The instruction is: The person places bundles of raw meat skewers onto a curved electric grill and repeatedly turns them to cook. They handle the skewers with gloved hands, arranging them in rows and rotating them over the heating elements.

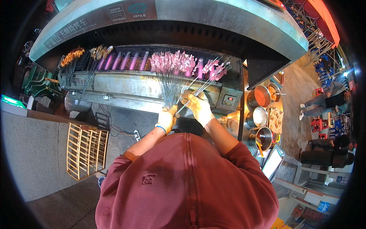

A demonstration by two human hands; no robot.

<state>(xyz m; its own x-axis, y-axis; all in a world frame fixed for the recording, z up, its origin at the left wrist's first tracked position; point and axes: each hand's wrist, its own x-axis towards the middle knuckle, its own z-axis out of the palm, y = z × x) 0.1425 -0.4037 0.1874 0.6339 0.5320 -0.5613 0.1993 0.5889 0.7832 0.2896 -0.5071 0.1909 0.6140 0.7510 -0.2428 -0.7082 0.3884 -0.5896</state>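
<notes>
My left hand (167, 118), in a stained light glove, is closed around the lower ends of a large bundle of metal skewers (171, 88). Their raw pink meat pieces (173, 61) fan out over the glowing tubes of a barbecue grill (125, 86). Just right of it, my gloved right hand (198, 106) grips a few more skewers, whose meat (218, 72) lies over the grill's right end. Browned meat skewers (73, 56) rest at the grill's far left, beside a second group of darker skewers (100, 52).
A metal hood (183, 11) arches over the grill. To the right stand metal pots, one with red contents (260, 96), one with white contents (259, 116) and one with a ladle (263, 138). A wooden slatted rack (87, 151) is at lower left. People are farther right.
</notes>
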